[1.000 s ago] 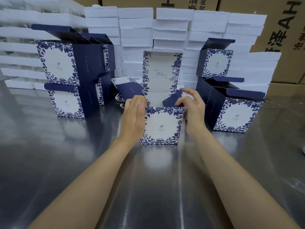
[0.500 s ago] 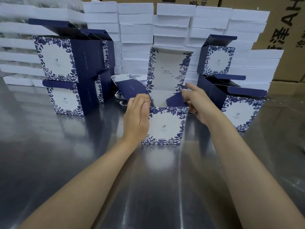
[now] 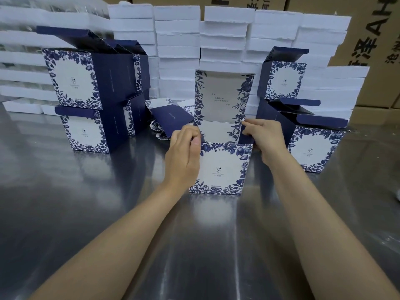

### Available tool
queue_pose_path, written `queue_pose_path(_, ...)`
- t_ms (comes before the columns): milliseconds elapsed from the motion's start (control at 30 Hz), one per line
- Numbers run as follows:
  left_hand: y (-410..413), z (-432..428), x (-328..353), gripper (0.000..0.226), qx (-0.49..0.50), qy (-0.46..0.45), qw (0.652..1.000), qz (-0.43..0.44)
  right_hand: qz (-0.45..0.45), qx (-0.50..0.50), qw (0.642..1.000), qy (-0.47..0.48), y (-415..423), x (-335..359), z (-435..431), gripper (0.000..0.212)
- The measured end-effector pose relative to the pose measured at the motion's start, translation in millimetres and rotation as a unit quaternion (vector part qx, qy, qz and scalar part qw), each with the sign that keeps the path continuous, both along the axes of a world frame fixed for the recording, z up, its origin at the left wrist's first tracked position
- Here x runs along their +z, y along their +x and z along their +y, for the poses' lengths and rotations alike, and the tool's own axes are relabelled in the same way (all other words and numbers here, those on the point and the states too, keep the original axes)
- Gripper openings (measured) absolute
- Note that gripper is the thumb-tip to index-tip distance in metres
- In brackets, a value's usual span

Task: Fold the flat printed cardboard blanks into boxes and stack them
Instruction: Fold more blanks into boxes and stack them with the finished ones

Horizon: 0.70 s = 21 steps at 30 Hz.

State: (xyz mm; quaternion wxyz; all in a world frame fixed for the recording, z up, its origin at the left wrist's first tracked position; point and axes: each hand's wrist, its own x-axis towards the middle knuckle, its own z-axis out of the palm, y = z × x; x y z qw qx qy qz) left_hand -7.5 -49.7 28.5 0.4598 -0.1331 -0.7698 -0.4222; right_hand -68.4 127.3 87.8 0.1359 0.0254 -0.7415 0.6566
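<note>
At the centre of the frame a half-formed box (image 3: 220,167) stands on the steel table (image 3: 65,213), its printed front toward the camera and its tall lid panel (image 3: 223,96) upright behind. The left hand (image 3: 184,156) lies against the box's left wall, fingers curled over the top edge. The right hand (image 3: 268,137) pinches the dark blue side flap (image 3: 245,135) at the upper right corner. That flap lies just inward of the right fingertips, so this hand looks best placed to tuck it. Finished boxes (image 3: 86,94) are stacked at upper left.
</note>
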Motion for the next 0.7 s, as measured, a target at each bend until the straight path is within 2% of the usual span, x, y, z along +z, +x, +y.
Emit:
queue_pose_path(133, 2.0, 1.0, 0.2, 0.038, -0.002, -0.007, 1.0, 0.003, 0.0, -0.029, 0.999, -0.018, -1.6, -2.3, 2.2, 0.028)
queue_pose_path(400, 2.2, -3.5, -8.0, 0.044, -0.037, -0.029, 0.999, 0.001, 0.047, -0.008, 0.998, -0.045, -0.2, -9.1, -5.2, 0.019)
queue_pose_path(500, -1.7, -4.0, -13.3, 0.049, -0.081, -0.012, 0.997, 0.006, 0.009, -0.033, 0.997, -0.062, -0.9, -10.6, -4.6, 0.024)
queue_pose_path(567, -4.7, -3.6, -13.1, 0.049, -0.081, 0.013, 0.997, 0.017, -0.022, -0.028, 0.995, -0.093, 1.7, -3.7, -2.4, 0.018)
queue_pose_path(700, -8.1, -6.3, -15.0, 0.046, -0.074, 0.014, 0.996, 0.043, -0.024, -0.018, 0.996, -0.089, 2.3, 5.8, 2.2, 0.026)
